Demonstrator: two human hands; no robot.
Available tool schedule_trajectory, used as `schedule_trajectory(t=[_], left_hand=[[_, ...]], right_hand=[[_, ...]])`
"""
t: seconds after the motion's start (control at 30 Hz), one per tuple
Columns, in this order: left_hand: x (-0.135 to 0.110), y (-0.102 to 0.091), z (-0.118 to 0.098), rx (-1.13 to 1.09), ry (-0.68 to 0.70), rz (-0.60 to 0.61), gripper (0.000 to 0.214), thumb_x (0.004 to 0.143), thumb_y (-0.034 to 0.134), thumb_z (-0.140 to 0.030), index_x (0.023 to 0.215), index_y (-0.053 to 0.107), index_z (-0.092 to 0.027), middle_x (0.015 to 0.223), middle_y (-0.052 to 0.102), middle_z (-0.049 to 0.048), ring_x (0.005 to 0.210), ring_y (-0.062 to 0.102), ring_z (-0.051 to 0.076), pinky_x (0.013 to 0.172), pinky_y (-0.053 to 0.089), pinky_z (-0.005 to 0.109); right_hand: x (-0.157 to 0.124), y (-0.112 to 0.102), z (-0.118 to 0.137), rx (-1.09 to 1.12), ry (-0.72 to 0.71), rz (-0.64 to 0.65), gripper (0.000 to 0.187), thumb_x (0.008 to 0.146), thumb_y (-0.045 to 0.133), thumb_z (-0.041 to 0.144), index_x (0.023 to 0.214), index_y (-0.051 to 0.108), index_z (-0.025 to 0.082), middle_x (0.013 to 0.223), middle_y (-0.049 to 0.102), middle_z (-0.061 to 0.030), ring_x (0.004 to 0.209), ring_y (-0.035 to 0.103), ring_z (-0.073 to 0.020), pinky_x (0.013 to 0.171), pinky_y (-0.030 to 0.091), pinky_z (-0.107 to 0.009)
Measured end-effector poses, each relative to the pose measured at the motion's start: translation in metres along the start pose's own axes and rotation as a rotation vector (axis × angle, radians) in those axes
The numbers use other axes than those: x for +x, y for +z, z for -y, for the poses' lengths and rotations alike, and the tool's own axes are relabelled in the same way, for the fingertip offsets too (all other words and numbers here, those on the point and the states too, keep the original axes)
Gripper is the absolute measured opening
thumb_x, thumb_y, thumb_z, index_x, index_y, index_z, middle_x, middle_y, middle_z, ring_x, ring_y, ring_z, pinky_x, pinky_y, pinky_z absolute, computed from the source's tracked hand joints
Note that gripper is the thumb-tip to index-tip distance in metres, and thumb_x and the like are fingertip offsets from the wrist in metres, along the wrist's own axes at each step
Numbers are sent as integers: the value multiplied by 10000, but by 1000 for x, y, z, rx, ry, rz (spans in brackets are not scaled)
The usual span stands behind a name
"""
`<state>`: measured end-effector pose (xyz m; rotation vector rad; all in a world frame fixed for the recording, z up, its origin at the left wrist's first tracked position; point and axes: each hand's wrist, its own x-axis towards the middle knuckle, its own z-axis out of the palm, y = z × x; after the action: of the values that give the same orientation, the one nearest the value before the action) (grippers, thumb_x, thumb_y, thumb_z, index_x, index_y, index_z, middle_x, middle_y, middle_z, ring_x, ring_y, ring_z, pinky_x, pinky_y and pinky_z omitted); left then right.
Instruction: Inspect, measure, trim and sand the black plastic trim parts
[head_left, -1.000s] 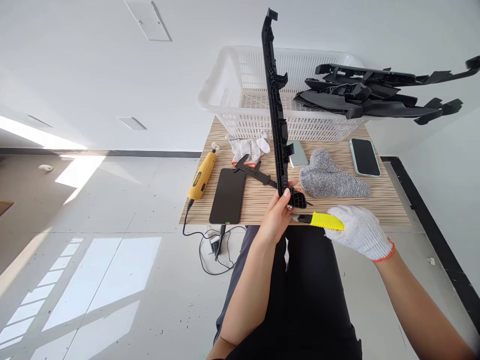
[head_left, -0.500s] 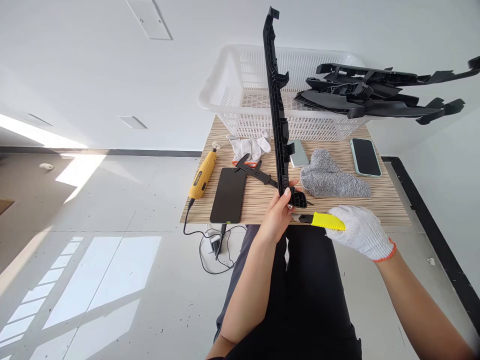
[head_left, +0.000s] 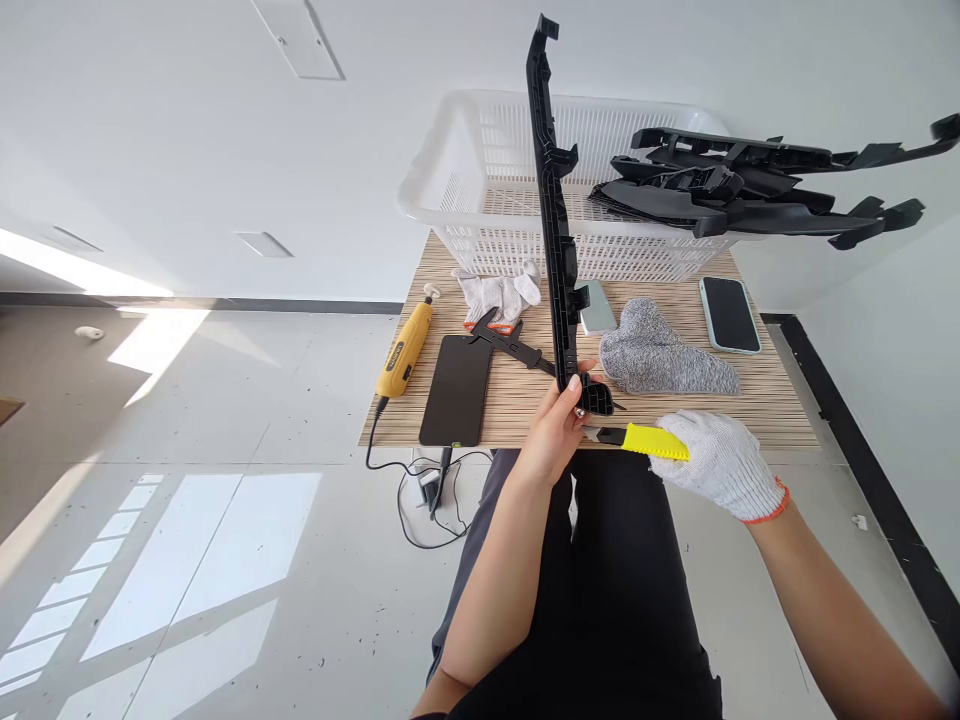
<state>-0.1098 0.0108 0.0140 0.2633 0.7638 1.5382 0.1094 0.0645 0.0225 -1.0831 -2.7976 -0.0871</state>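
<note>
My bare left hand (head_left: 553, 428) is closed around the lower end of a long black plastic trim piece (head_left: 553, 205), which stands nearly upright before me. Clips and ribs line its length, and a short curved end sticks out to the right of my fingers. My right hand (head_left: 716, 462), in a white knit glove with an orange cuff, grips a yellow utility knife (head_left: 655, 441). The knife's blade points left, close to my left fingers and below the trim's curved end; whether it touches anything I cannot tell. Black calipers (head_left: 512, 345) lie just left of the trim.
On the wood-striped table (head_left: 780, 425) lie a yellow rotary tool (head_left: 405, 350), a black tablet (head_left: 455, 390), a white glove (head_left: 495, 297), a grey knit glove or sock (head_left: 664, 355), a pale case (head_left: 598, 308) and a phone (head_left: 730, 314). Behind, a white basket (head_left: 480, 225) holds several black trim parts (head_left: 720, 185).
</note>
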Motion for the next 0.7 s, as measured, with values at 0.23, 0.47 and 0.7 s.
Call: schedule_trajectory(t=[0.23,0.47,0.7], left_hand=[[0,-1,0,15,-5,-13,338,835,765,-392,1120,745,-211,996,707,48,825,583,110,549,356,204],[0,-1,0,13,-7,-7,323,843,757,-395,1118,752,-226,998,708,40,832,589,108,577,385,187],[0,-2,1,11,-11,-9,340,836,764,-401,1126,748,-224,998,709,40,830,590,107,578,387,192]], right_hand=[[0,3,0,-14,3,-9,254,789,601,440,774,671,196,607,585,-6,522,471,-155,511,240,-280],[4,2,2,2,19,34,264,796,597,446,795,673,193,639,611,-8,524,493,-156,511,238,-279],[4,2,2,-8,18,29,256,792,603,447,802,672,201,642,615,-11,538,510,-166,512,242,-280]])
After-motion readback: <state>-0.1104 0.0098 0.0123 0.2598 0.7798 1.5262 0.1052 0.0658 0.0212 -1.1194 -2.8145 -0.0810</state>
